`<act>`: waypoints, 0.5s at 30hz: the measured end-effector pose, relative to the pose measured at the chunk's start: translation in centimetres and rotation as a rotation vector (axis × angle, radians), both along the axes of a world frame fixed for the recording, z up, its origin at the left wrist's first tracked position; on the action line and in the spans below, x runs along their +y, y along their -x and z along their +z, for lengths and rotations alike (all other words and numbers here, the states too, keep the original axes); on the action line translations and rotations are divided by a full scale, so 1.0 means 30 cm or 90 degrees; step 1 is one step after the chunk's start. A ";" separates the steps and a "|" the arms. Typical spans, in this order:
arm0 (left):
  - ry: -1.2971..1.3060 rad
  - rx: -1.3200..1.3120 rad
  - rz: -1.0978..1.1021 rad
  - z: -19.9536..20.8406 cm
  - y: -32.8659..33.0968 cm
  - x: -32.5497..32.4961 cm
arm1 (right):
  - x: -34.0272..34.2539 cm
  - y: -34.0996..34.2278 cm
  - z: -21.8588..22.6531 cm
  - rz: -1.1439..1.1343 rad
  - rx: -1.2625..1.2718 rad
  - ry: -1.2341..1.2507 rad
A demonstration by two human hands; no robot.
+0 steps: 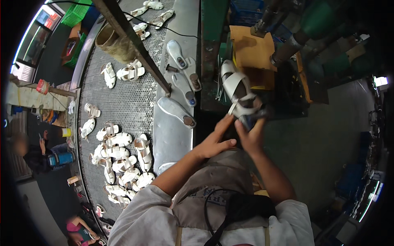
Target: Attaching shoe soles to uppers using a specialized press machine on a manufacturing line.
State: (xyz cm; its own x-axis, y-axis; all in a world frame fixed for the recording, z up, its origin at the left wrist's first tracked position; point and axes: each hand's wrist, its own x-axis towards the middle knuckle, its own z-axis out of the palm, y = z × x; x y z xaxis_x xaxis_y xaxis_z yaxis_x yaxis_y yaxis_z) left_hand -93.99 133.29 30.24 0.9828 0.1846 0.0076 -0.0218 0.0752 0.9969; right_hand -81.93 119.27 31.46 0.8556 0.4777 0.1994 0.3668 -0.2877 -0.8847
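A white strapped sandal (236,86) is held up in front of me, toe pointing away, with a dark blue and grey form partly visible at its heel end. My right hand (252,137) is closed round that heel end. My left hand (217,141) reaches in beside it, fingers stretched out and thumb apart, the fingertips at the sandal's rear strap. Left of my hands, silver shoe lasts (176,110) lie on a smooth metal ledge (172,141).
Many white sandals (117,152) lie on a mesh conveyor (119,96) at the left. A slanting metal post (135,45) and a rough tan container (111,43) stand there. Green machinery (211,49) and a yellow-brown box (252,45) are ahead. Other people (37,149) work far left.
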 end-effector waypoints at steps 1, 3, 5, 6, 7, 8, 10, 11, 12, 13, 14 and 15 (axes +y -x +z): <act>-0.254 -0.054 -0.012 -0.005 -0.012 0.055 | 0.000 -0.081 -0.019 -0.044 -0.039 0.012; -0.309 0.058 0.144 -0.086 0.029 0.153 | -0.007 -0.266 -0.101 -0.096 -0.174 0.248; -0.310 0.286 0.415 -0.309 0.241 0.299 | 0.060 -0.385 -0.057 -0.158 -0.248 0.393; -0.527 0.277 0.536 -0.483 0.422 0.394 | 0.084 -0.440 -0.079 -0.173 -0.377 0.398; -0.670 0.399 0.530 -0.512 0.567 0.439 | 0.075 -0.469 -0.091 -0.181 -0.382 0.403; -0.712 0.595 0.499 -0.557 0.757 0.471 | 0.096 -0.478 -0.104 -0.190 -0.370 0.451; -0.947 0.596 0.202 -0.578 1.113 0.444 | 0.120 -0.518 -0.108 -0.188 -0.319 0.544; -0.884 0.617 0.297 -0.588 1.234 0.434 | 0.156 -0.549 -0.093 -0.186 -0.324 0.539; -0.821 0.657 0.334 -0.557 1.264 0.429 | 0.185 -0.589 -0.078 -0.190 -0.275 0.563; -0.752 0.655 0.385 -0.513 1.275 0.435 | 0.208 -0.623 -0.065 -0.195 -0.226 0.587; -0.749 0.681 0.424 -0.507 1.320 0.424 | 0.227 -0.616 -0.072 -0.191 -0.250 0.574; -0.746 0.707 0.463 -0.507 1.356 0.421 | 0.244 -0.620 -0.070 -0.183 -0.256 0.572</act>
State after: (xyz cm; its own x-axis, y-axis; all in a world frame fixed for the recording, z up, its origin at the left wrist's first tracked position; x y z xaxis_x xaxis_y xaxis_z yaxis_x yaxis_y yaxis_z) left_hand -134.67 145.93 15.03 0.3455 0.9323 -0.1068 0.9376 -0.3381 0.0815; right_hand -63.33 126.60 29.36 0.9102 0.3796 0.1656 0.4013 -0.9073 -0.1256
